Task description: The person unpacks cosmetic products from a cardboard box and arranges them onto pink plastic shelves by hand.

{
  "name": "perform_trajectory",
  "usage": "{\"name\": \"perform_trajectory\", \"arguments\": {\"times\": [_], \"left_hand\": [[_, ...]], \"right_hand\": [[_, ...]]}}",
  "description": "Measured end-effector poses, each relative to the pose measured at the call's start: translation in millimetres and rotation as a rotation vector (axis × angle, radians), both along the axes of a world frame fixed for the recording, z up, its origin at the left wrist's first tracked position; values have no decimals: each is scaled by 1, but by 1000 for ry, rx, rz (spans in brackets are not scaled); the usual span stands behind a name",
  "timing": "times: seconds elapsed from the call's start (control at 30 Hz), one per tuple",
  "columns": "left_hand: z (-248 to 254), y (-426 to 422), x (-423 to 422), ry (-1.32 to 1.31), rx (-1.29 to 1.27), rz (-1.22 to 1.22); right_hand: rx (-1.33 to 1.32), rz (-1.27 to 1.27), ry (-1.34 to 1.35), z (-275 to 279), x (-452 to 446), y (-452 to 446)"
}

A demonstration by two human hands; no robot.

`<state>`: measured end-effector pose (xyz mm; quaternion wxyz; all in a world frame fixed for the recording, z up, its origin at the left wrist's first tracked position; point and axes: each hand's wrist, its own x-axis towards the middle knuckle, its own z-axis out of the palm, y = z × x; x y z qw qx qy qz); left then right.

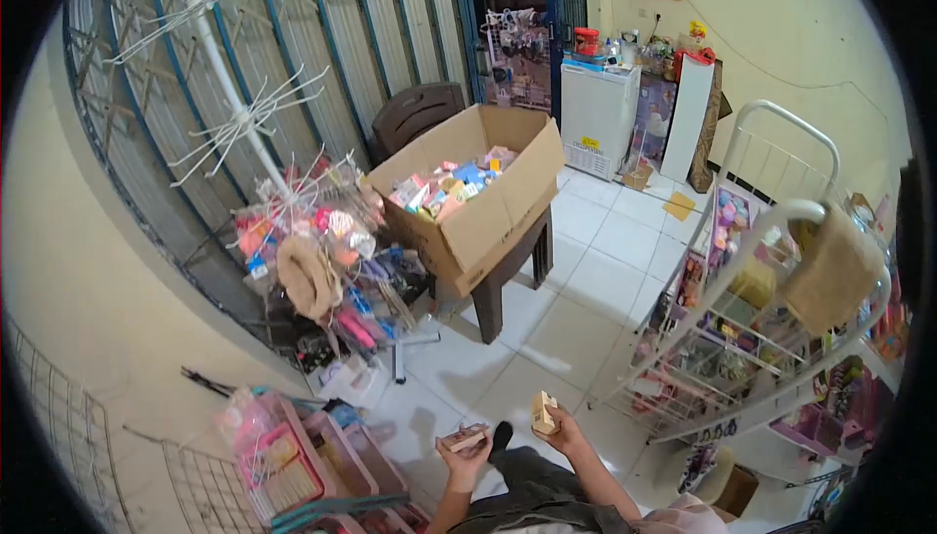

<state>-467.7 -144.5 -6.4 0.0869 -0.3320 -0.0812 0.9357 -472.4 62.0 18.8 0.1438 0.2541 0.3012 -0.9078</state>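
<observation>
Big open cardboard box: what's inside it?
Inside the cardboard box: a jumbled heap of small packages, some blue, pink, white and yellowish. Only the top layer shows; anything beneath, down to the bottom, is covered.

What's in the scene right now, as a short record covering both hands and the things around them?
left hand: holding a small flat item
right hand: holding a small pale box
carton: open, with colourful small packages inside
carton support: dark brown furniture
left of carton: pronged stand, goods around its lower part
right foreground: white wire rack
</observation>
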Motion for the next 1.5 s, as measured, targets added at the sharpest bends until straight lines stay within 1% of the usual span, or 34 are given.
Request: {"name": "perform_trajectory", "arguments": {"times": [0.07, 0.13, 0.2, 0.23, 0.3, 0.37, 0.4, 0.47, 0.5, 0.57, 0.67, 0.7, 0.77, 0.8, 0.83, 0.87, 0.9, 0.93, 0.97, 1.03, 1.07, 1.1, 1.13, 1.17, 1.2, 1.23, 1.27, 1.3, 1.33, 1.37, 1.4, 1.43, 1.47, 1.5], "left_hand": [[18, 10, -49, 63, -37, -107], [35, 16, -100, 0, -3, -147], [53, 16, -139, 275, -156, -269], [65, 15, -158, 276, -165, -271], [108, 13, -196, 401, -148, -275], [124, 3, -232, 470, -147, -251], [131, 2, -243, 526, -121, -215], [177, 6, -268, 642, -69, -170], [188, 6, -286, 688, -78, -198], [208, 13, -323, 748, -119, -229], [232, 37, -393, 797, -279, -261], [238, 49, -417, 808, -352, -301], [249, 65, -465, 822, -456, -427], [252, 75, -493, 834, -482, -511], [252, 85, -522, 837, -481, -515], [249, 96, -554, 812, -516, -599], [242, 108, -584, 788, -548, -687], [224, 122, -616, 800, -539, -699], [202, 138, -651, 746, -578, -701], [171, 174, -706, 720, -596, -712], [156, 189, -725, 661, -620, -713], [146, 203, -738, 601, -650, -718], [139, 215, -744, 619, -649, -743], [132, 227, -747, 529, -786, -747], [127, 240, -752, 435, -925, -750], [121, 250, -758, 443, -925, -785], [107, 255, -763, 555, -990, -871], [88, 255, -768, 667, -1050, -957], [34, 264, -793, 719, -941, -990], [27, 266, -790, 734, -1010, -1036], [35, 267, -781, 730, -1083, -1053], [41, 267, -778, 741, -1150, -1060], [47, 269, -774, 757, -1240, -1042], [55, 268, -772, 771, -1334, -1011]], "right_hand": [[15, -18, 59, 1, -41, 2], [-12, -11, 36, 8, -89, 6], [7, -95, 137, 23, -129, 6], [-2, -96, 139, 34, -151, 5], [81, -102, 152, 64, -199, 2], [104, -92, 255, 80, -244, 1], [82, -116, 272, 91, -262, 0], [36, -155, 279, 115, -299, 4], [41, -150, 292, 123, -316, 8], [40, -149, 430, 145, -349, 16], [224, -235, 564, 167, -399, 34], [246, -227, 555, 174, -416, 42], [500, -321, 599, 190, -452, 49], [610, -317, 533, 199, -469, 53], [809, -332, 560, 202, -493, 57], [1010, -348, 582, 204, -518, 63], [1355, -306, 601, 206, -540, 70], [1703, -257, 602, 203, -565, 77], [1782, -223, 576, 174, -604, 87], [2224, -25, 604, 137, -657, 95], [2180, 55, 417, 111, -671, 96], [2005, 225, 300, 119, -665, 93], [2084, 194, 200, 124, -657, 86], [2053, 173, 183, 101, -662, 89], [2242, 299, 338, 36, -686, 106], [2415, 451, 495, -17, -704, 123], [2400, 453, 447, -24, -702, 122], [2494, 569, 375, -28, -700, 116], [2581, 694, 305, -23, -696, 110], [2429, 641, 186, 42, -674, 94], [2285, 570, 72, 113, -650, 76], [2404, 990, 191, 108, -660, 81], [2421, 369, 171, 124, -655, 75], [2545, 257, 230, 138, -641, 73]]}}
